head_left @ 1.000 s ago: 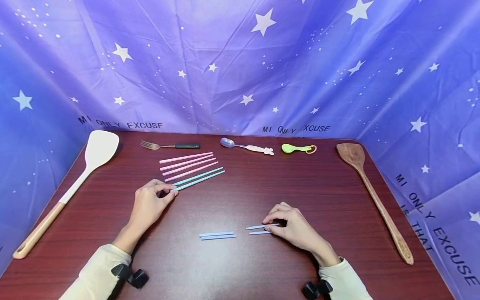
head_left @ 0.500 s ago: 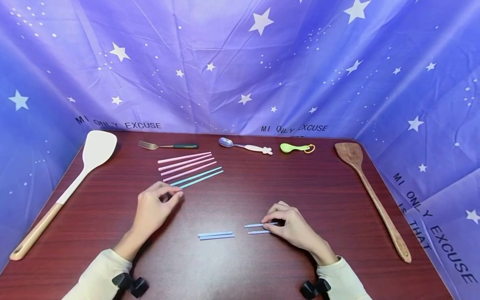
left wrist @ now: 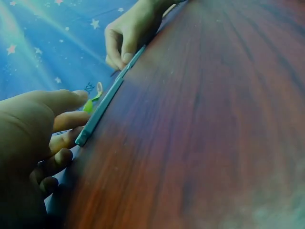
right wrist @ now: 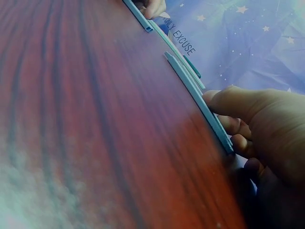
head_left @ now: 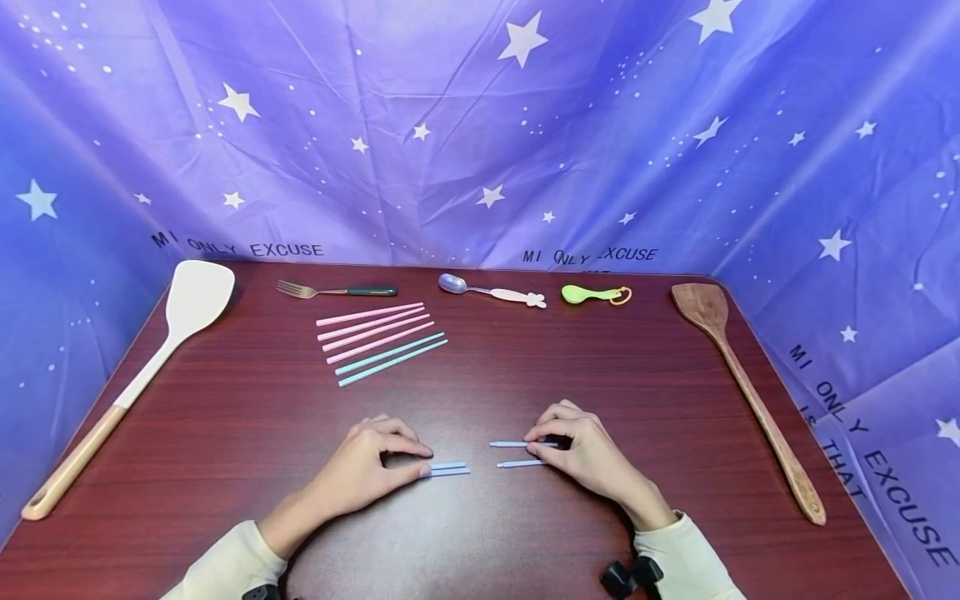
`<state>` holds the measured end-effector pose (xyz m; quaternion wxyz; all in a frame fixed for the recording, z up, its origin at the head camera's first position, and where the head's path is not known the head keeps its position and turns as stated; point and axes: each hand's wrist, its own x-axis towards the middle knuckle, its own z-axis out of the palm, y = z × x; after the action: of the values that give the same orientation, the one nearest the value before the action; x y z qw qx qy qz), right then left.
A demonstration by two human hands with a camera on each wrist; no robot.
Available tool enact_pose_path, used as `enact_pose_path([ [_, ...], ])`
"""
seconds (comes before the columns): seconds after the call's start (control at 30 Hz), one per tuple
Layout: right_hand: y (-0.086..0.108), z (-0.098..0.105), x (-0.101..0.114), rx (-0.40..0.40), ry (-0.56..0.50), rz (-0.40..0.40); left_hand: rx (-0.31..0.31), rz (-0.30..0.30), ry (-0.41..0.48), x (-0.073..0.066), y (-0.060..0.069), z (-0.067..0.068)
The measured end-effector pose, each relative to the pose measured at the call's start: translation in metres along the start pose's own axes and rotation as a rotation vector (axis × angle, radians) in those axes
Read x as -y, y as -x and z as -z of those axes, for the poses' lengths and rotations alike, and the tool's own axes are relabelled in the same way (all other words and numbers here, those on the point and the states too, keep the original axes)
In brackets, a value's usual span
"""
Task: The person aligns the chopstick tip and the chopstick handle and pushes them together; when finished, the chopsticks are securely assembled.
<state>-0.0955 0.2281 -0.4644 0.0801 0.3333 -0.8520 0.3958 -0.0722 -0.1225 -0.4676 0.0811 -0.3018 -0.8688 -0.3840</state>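
Note:
Two light blue chopstick sections point(head_left: 449, 465) lie side by side at the table's middle. My left hand point(head_left: 375, 462) is at their left ends, thumb and fingers around the pair; in the left wrist view a gap shows between thumb and chopstick. Two more blue sections with narrow stepped ends point(head_left: 512, 464) lie to the right, slightly apart. My right hand point(head_left: 581, 446) pinches the farther section point(head_left: 507, 444) between thumb and index finger. In the right wrist view the thumb touches a blue section point(right wrist: 198, 95). The right ends are hidden under the hand.
Several pink chopsticks point(head_left: 375, 321) and two turquoise ones point(head_left: 393, 358) lie behind the left hand. A fork point(head_left: 337, 291), a spoon point(head_left: 491, 292) and a green measuring spoon point(head_left: 596, 295) line the back. A white spatula point(head_left: 198, 292) and wooden spatula point(head_left: 742, 383) flank the sides.
My left hand has left the turquoise chopsticks and come right and nearer to the left blue pair. The farther right-hand section has shifted slightly away from its neighbour; the right hand stays in place.

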Motion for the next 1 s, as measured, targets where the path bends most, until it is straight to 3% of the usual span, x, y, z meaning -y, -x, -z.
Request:
enact_pose_path([
  [0.27,0.000,0.002,0.001,0.001,0.003,0.009,0.026,0.022,0.000,-0.006,0.001,-0.002],
  [0.6,0.000,0.000,0.003,-0.019,-0.023,0.011,0.077,0.222,0.031,-0.014,-0.008,-0.004],
  [1.0,-0.001,-0.002,0.001,-0.018,-0.005,-0.019,0.055,0.286,0.051,-0.017,-0.011,-0.002],
])
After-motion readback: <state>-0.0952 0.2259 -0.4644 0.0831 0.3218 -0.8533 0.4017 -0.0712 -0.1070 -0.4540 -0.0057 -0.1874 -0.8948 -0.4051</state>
